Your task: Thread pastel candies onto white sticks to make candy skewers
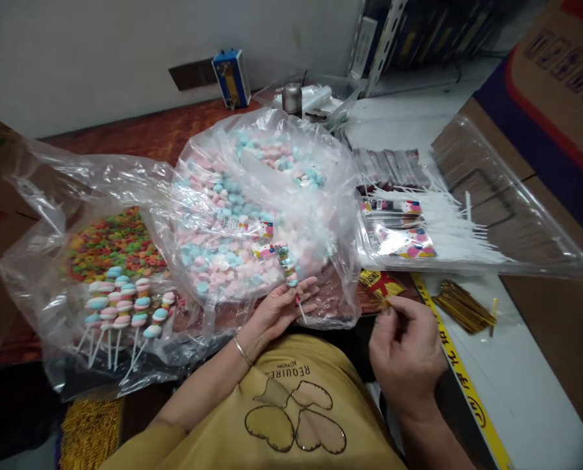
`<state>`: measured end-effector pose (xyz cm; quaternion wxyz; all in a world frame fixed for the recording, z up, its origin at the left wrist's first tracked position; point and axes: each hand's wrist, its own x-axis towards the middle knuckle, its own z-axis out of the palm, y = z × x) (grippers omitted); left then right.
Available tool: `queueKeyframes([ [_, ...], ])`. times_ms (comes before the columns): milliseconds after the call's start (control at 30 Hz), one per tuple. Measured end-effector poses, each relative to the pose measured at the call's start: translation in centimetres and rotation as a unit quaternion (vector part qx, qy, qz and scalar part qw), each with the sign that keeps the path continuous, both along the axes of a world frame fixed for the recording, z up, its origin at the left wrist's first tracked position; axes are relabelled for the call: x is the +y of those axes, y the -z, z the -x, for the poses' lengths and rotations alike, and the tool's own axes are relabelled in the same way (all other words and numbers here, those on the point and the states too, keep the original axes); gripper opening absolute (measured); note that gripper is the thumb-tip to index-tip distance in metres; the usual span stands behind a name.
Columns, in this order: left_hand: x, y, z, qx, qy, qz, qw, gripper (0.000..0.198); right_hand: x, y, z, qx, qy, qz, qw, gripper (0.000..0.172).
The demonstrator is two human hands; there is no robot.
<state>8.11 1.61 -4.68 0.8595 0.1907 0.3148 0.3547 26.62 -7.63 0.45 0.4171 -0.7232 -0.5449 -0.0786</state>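
Observation:
My left hand (274, 312) holds a wrapped marshmallow skewer (286, 262) between thumb and fingers, its white stick pointing down past my palm. The other fingers spread outward. My right hand (409, 352) is closed in a pinch on a short gold twist tie (385, 303), of which only a small end shows. Just beyond my left hand, a big clear plastic bag (266, 176) is full of pink and blue marshmallows (213, 261). Two printed wrappers lie on it. To the left, several marshmallow skewers (119, 307) rest on plastic beside colorful ring candies (115, 241).
A clear plastic tray (531, 266) on the right holds white sticks (457, 228) and printed wrappers (399, 241). A bundle of gold twist ties (460, 305) lies on the white surface. Cardboard boxes (540, 124) flank the right side. A blue box (231, 78) stands by the wall.

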Motion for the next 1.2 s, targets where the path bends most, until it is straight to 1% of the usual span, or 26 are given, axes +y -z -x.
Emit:
queueKeyframes([
  [33,0.0,0.1,-0.2,0.000,-0.004,0.006,1.000,0.033,0.4,-0.2,0.7,0.011,-0.037,0.000,0.999,0.014],
  [67,0.0,0.0,-0.2,0.006,-0.013,0.008,1.000,0.034,1.1,0.0,1.4,0.027,-0.082,0.014,0.996,0.014],
  [133,0.0,-0.5,0.2,0.033,-0.047,0.004,0.998,0.032,3.0,1.3,2.4,0.058,-0.163,0.071,0.982,0.017],
  [200,-0.2,-1.2,1.0,0.066,-0.089,-0.004,0.994,0.030,4.8,3.2,2.7,0.088,-0.185,0.132,0.970,0.018],
  [267,-0.5,-1.9,2.0,0.086,-0.110,-0.011,0.990,0.031,5.7,4.9,2.4,0.101,-0.195,0.151,0.964,0.017],
  [300,-0.6,-2.2,2.4,0.089,-0.114,-0.012,0.989,0.032,5.9,5.4,2.1,0.105,-0.198,0.153,0.962,0.016],
  [367,-0.9,-2.6,2.9,0.089,-0.116,-0.012,0.989,0.034,5.7,5.9,1.4,0.111,-0.204,0.151,0.961,0.018],
  [467,-1.0,-2.7,3.0,0.081,-0.121,-0.013,0.989,0.032,5.4,5.6,0.6,0.121,-0.212,0.132,0.961,0.021],
  [567,-0.9,-2.6,2.9,0.073,-0.117,-0.015,0.990,0.030,5.4,5.1,0.3,0.106,-0.220,0.120,0.962,0.023],
  [733,-0.8,-2.8,2.9,0.069,-0.090,-0.013,0.993,0.032,5.4,4.7,0.5,0.017,-0.197,0.112,0.974,0.029],
  [833,-0.9,-3.2,2.9,0.079,-0.064,-0.009,0.995,0.034,5.4,4.2,0.7,-0.064,-0.184,0.064,0.979,0.027],
  [900,-1.0,-3.5,2.6,0.086,-0.033,-0.009,0.996,0.035,5.4,3.8,1.0,-0.148,-0.188,0.023,0.971,0.026],
  [967,-1.0,-3.7,2.1,0.087,-0.004,-0.015,0.996,0.035,5.4,3.4,1.3,-0.226,-0.204,-0.006,0.953,0.025],
  [1033,-1.0,-3.9,1.6,0.082,0.011,-0.024,0.996,0.035,5.3,3.0,1.6,-0.273,-0.228,-0.023,0.934,0.024],
  [1100,-1.0,-4.1,1.1,0.078,0.013,-0.028,0.997,0.034,5.3,2.8,1.8,-0.280,-0.259,-0.028,0.924,0.023],
  [1133,-1.0,-4.1,1.0,0.078,0.011,-0.029,0.996,0.034,5.2,2.7,1.9,-0.260,-0.275,-0.024,0.925,0.023],
  [1167,-1.0,-4.1,1.0,0.081,0.007,-0.028,0.996,0.034,5.2,2.6,1.8,-0.217,-0.293,-0.012,0.931,0.024],
  [1200,-0.9,-4.2,1.1,0.085,0.002,-0.026,0.996,0.035,5.1,2.5,1.7,-0.150,-0.311,0.010,0.938,0.025],
])
